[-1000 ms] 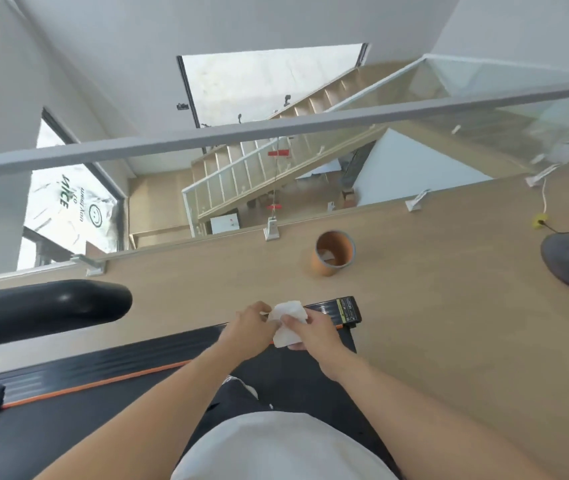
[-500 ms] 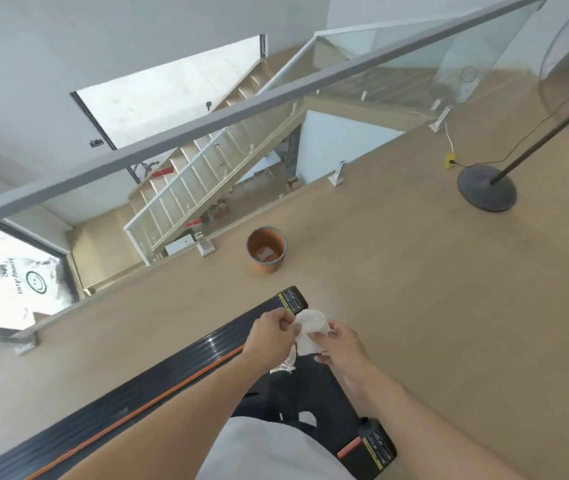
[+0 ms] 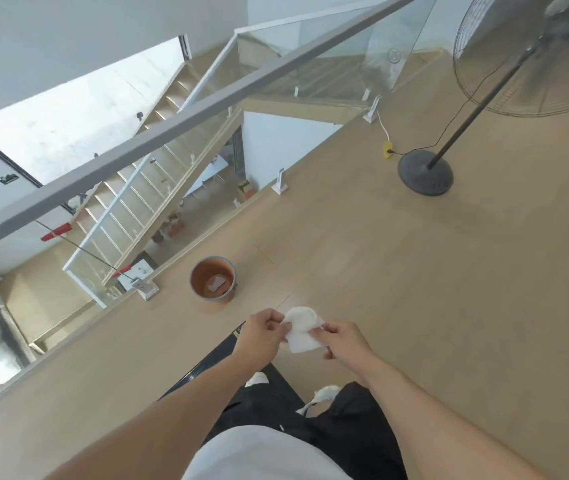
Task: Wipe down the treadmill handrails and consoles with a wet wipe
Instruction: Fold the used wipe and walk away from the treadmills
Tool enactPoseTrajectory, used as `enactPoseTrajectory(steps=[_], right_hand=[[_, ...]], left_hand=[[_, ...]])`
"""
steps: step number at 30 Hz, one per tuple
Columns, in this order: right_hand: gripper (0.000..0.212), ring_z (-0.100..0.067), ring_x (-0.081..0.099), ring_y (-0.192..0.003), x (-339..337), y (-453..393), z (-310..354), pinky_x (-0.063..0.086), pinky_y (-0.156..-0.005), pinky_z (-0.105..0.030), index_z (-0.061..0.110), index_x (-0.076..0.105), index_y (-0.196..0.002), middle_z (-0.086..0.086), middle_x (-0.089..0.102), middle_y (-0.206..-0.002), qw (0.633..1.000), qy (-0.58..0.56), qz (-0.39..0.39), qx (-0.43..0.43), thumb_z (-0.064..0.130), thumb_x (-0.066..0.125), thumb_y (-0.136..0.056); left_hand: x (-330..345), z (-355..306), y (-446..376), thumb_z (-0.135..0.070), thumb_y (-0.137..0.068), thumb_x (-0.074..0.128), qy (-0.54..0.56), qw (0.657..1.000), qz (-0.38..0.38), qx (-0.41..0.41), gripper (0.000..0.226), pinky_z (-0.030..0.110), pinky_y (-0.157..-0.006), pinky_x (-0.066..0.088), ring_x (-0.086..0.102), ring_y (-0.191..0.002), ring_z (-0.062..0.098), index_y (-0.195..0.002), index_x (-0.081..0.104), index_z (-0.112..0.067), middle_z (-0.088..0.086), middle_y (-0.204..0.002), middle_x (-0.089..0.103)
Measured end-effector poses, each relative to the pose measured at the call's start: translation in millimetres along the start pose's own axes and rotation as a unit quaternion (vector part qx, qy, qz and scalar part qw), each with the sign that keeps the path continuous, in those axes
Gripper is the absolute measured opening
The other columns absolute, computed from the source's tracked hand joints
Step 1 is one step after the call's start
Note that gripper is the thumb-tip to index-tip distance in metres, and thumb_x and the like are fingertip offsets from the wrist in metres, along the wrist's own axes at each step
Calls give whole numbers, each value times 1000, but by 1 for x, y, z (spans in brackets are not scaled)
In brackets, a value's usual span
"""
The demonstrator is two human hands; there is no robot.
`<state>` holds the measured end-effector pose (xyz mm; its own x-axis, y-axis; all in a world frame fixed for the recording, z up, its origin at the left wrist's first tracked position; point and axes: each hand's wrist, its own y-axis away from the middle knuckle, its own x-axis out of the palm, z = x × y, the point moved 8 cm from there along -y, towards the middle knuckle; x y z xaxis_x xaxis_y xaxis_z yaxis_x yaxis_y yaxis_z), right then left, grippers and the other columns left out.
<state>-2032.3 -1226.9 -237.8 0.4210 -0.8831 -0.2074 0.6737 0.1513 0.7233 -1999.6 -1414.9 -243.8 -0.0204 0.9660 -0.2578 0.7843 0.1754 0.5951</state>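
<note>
A white wet wipe [image 3: 302, 329] is held between both hands in front of me, above the wooden floor. My left hand [image 3: 262, 332] pinches its left edge and my right hand [image 3: 343, 339] grips its right side. Only a dark end of the treadmill deck [image 3: 207, 367] shows under my left forearm. No handrail or console is in view.
An orange bin [image 3: 213, 283] with a used wipe inside stands on the floor just beyond my hands. A glass railing with a grey top rail [image 3: 179, 129] borders the drop to the stairs. A standing fan has its base [image 3: 425, 173] at the right, with a cord to a yellow plug [image 3: 387, 148].
The view has swung right and away from the treadmill: the black handrail and most of the deck have left the frame, and the fan has come in. Both hands kept hold of the wipe.
</note>
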Motion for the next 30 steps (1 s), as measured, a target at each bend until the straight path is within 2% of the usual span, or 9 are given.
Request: enactPoseTrajectory(steps=[6, 10, 13, 16, 20, 23, 27, 28, 30], right_hand=[[10, -9, 49, -65, -41, -79, 15, 44, -55, -19, 16, 78, -86, 10, 60, -68, 999, 49, 5, -12, 25, 77, -89], [16, -13, 46, -59, -70, -153, 15, 43, -60, -24, 21, 72, -73, 5, 57, -61, 997, 66, 33, -39, 21, 77, -88], [4, -12, 62, -64, -97, -220, -7, 52, -67, -26, 17, 73, -88, 1, 74, -79, 997, 38, 47, -50, 18, 74, -91], [11, -14, 73, -81, -123, -270, -36, 54, -78, -30, 16, 71, -105, -2, 79, -103, 998, -22, 57, -15, 14, 67, -95], [12, -14, 74, -81, -125, -294, -34, 56, -77, -29, 17, 72, -106, -2, 78, -105, 996, -24, 83, 17, 13, 67, -95], [13, -14, 68, -76, -107, -313, -13, 55, -76, -30, 17, 73, -104, -3, 78, -99, 992, 36, 117, 12, 23, 74, -93], [23, -4, 45, -54, -70, -344, 6, 40, -59, -21, 18, 76, -105, 22, 57, -53, 975, 163, 152, 0, 32, 80, -87], [26, -5, 42, -50, -57, -355, 12, 38, -56, -21, 16, 75, -108, 21, 54, -50, 971, 175, 164, 1, 30, 81, -86], [33, -9, 50, -53, -22, -374, 25, 42, -56, -22, 8, 71, -117, 12, 62, -61, 964, 176, 201, 11, 23, 79, -88]], left_hand=[[25, -17, -72, -22, -93, 69, -34, 998, -5, 46, 7, 32, -66, 47, 56, -61, 11, -88, 65, -20, -7, -65, 68], [56, -11, -137, -19, -94, 68, -10, 998, -52, 46, 10, 27, -64, 45, 55, -56, 5, -85, 63, -19, -10, -58, 63], [104, 7, -197, -21, -96, 65, 9, 992, -120, 33, 11, 20, -55, 40, 55, -60, 12, -86, 62, -23, -6, -70, 67], [160, 26, -232, -24, -96, 63, 46, 990, -135, 5, 5, 22, -52, 41, 56, -59, 13, -93, 64, -20, -2, -76, 69], [163, 32, -240, -21, -95, 66, 76, 984, -156, -26, 7, 22, -57, 44, 62, -57, 5, -90, 68, -16, -5, -69, 67], [141, 40, -245, -24, -98, 63, 126, 972, -190, -58, 15, 29, -67, 52, 64, -60, 6, -89, 70, -14, -6, -71, 69], [114, 58, -259, -31, -103, 55, 189, 945, -250, -90, 27, 35, -71, 52, 63, -54, 2, -88, 67, -10, -2, -70, 66], [106, 62, -265, -32, -102, 55, 195, 940, -260, -101, 27, 35, -71, 52, 63, -54, 2, -88, 66, -11, -1, -69, 65], [86, 72, -279, -31, -100, 58, 216, 930, -273, -119, 24, 35, -71, 52, 67, -57, 4, -85, 65, -15, -2, -70, 65]])
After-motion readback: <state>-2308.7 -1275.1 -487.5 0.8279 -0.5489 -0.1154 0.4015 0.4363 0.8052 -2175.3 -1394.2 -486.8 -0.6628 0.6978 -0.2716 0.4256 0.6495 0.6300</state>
